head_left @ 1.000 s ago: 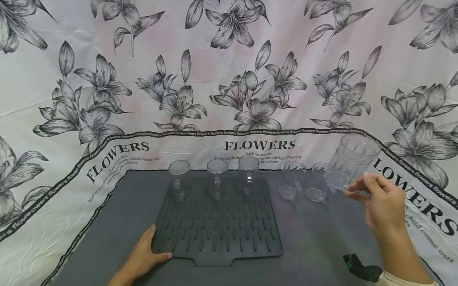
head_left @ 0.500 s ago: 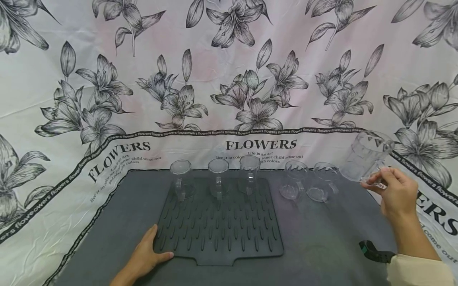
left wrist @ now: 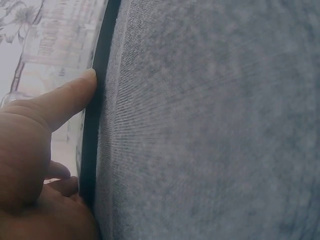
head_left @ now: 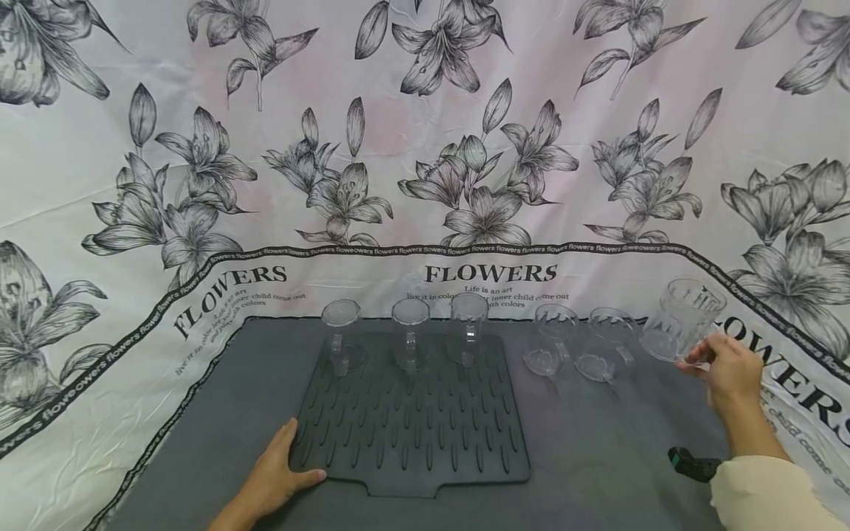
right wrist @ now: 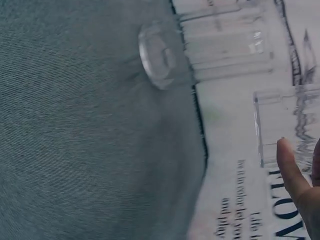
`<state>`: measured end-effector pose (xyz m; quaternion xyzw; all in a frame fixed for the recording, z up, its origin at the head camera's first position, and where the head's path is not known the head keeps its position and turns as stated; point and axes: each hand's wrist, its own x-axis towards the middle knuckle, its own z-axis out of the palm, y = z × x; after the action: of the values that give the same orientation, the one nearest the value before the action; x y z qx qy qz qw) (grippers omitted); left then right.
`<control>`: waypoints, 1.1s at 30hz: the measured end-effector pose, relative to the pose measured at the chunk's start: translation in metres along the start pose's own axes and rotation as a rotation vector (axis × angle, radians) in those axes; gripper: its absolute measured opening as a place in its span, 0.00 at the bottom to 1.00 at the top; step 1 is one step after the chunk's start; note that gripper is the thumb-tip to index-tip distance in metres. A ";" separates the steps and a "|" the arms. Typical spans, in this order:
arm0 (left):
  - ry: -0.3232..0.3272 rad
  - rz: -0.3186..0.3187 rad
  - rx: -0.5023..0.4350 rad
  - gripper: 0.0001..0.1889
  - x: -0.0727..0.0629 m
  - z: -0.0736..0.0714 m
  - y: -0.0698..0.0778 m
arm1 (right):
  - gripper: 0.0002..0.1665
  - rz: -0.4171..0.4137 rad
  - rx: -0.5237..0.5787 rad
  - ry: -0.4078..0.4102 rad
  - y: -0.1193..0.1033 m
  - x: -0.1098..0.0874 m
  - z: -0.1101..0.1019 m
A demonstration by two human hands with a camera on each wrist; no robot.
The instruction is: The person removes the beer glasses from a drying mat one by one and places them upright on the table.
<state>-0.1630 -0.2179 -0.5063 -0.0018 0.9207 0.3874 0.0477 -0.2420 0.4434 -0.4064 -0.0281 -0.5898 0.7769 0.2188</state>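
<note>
At the right, my right hand holds a clear mug by its handle, fingertips pinching it. The mug leans to one side above the back right of the table. In the right wrist view the same mug shows at the right edge, with a fingertip along it. My left hand rests at the front left corner of a dark ridged drying mat, thumb along the front edge and fingers straight along the left side. In the left wrist view the thumb touches the mat's edge.
Three clear mugs, the left, middle and right, stand along the mat's back. Two more, one beside the other, stand on the grey table right of it. A flower-printed cloth hangs behind.
My right hand has carried the mug to the right, then lowered it a little. The left hand stays at the mat's corner, and the standing mugs keep their places.
</note>
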 end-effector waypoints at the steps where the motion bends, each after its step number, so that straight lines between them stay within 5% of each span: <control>1: 0.003 0.001 0.001 0.63 0.000 0.000 0.000 | 0.21 0.023 0.001 0.014 0.004 0.002 -0.001; 7: 0.008 -0.001 -0.010 0.63 0.001 0.001 -0.002 | 0.19 0.107 0.081 0.038 0.027 0.006 -0.008; 17: 0.003 -0.018 -0.010 0.63 0.002 0.000 -0.003 | 0.19 0.203 0.034 0.033 0.053 0.005 -0.014; 33: 0.025 0.022 0.000 0.60 0.000 0.003 -0.002 | 0.19 0.224 -0.058 0.027 0.064 0.006 -0.020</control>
<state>-0.1625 -0.2169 -0.5095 0.0035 0.9211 0.3880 0.0317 -0.2608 0.4506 -0.4703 -0.1107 -0.6021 0.7786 0.1378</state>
